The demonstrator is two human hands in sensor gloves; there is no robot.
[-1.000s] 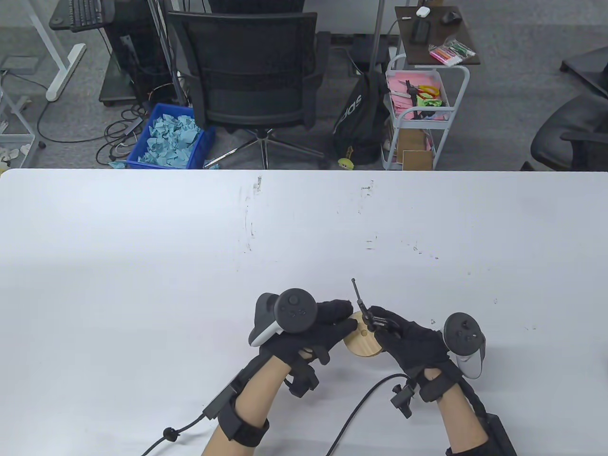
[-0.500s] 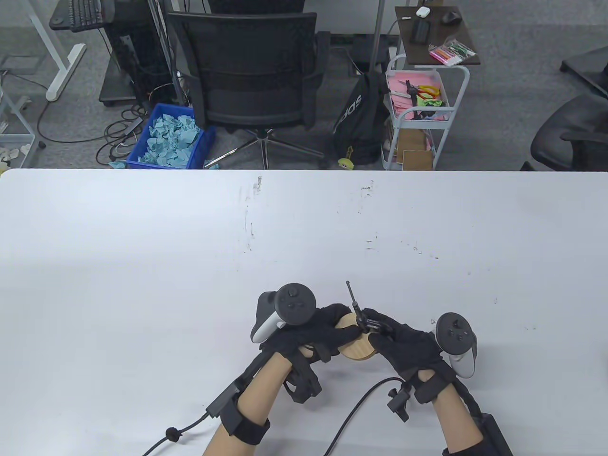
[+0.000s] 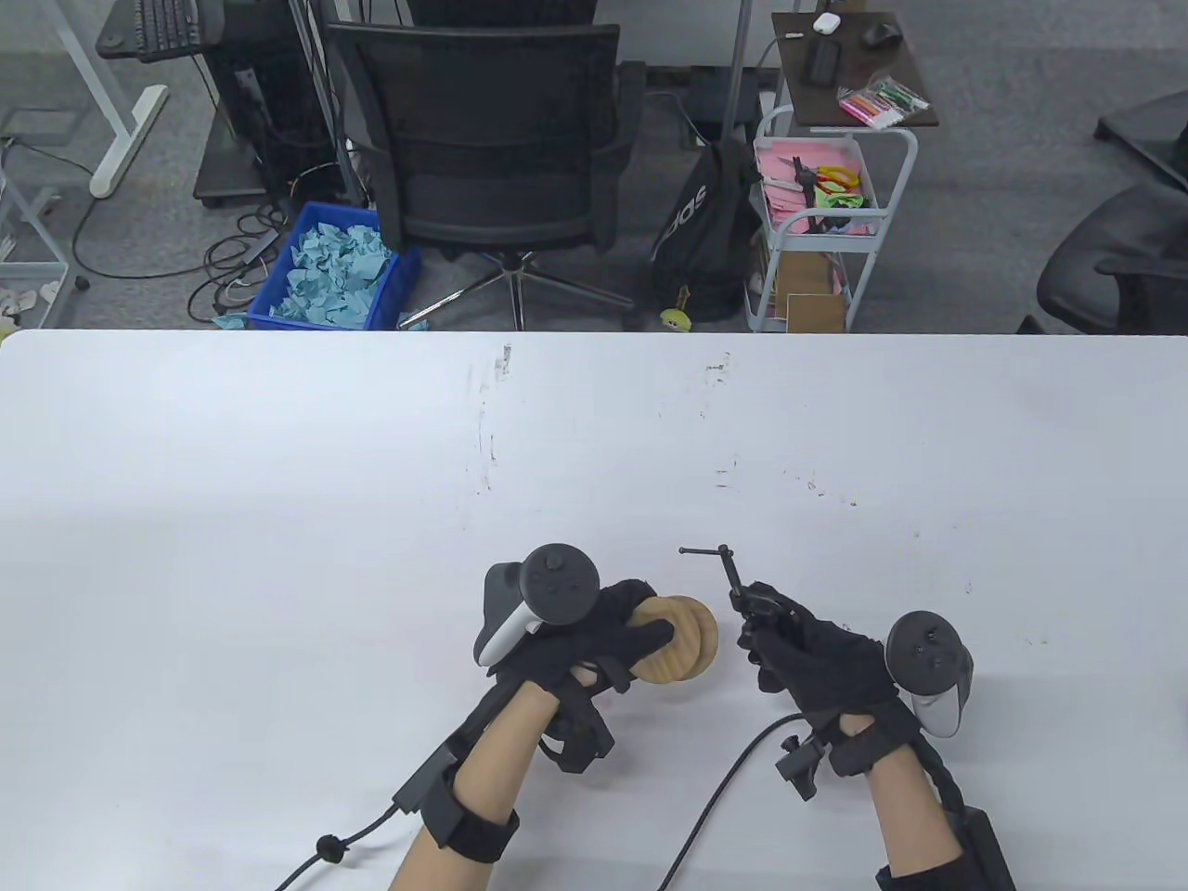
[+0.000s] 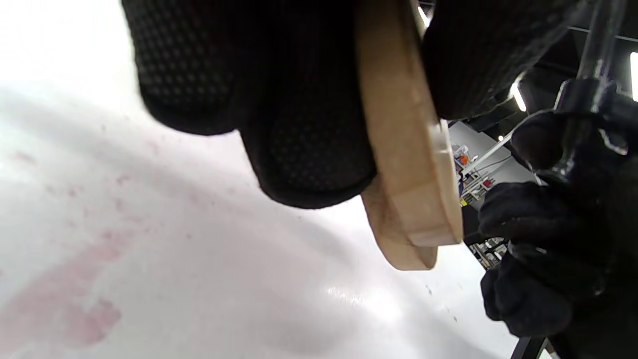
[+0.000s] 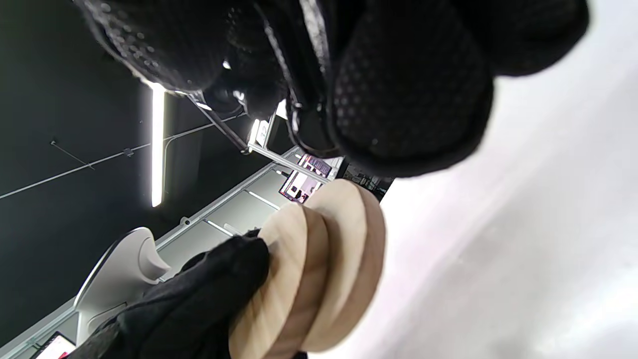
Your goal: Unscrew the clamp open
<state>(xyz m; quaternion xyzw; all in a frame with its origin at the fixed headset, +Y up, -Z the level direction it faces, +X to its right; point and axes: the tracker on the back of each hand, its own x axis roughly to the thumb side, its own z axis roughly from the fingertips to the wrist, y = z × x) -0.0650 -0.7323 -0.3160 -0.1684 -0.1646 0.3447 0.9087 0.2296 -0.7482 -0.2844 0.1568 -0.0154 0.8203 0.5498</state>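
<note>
My left hand (image 3: 640,636) grips a stack of round wooden discs (image 3: 682,640) just above the white table, tilted on edge. My right hand (image 3: 756,631) holds a small black metal clamp (image 3: 747,599) a short way to the right of the discs, apart from them. The clamp's screw rises up-left and its T-bar handle (image 3: 703,552) points left. In the left wrist view my fingers (image 4: 299,124) wrap the discs (image 4: 408,149), with the clamp (image 4: 588,99) at the right. In the right wrist view my fingers (image 5: 408,89) cover the clamp, and the discs (image 5: 324,269) sit below.
The white table (image 3: 371,483) carries faint scuff marks. Glove cables (image 3: 715,798) trail toward the near edge. Beyond the far edge stand an office chair (image 3: 492,139), a blue bin of paper (image 3: 334,269) and a white cart (image 3: 821,223).
The clamp was on the wooden discs; now it is off them. My right hand has moved right with the clamp, my left hand has moved left with the discs, and the T-bar has swung left.
</note>
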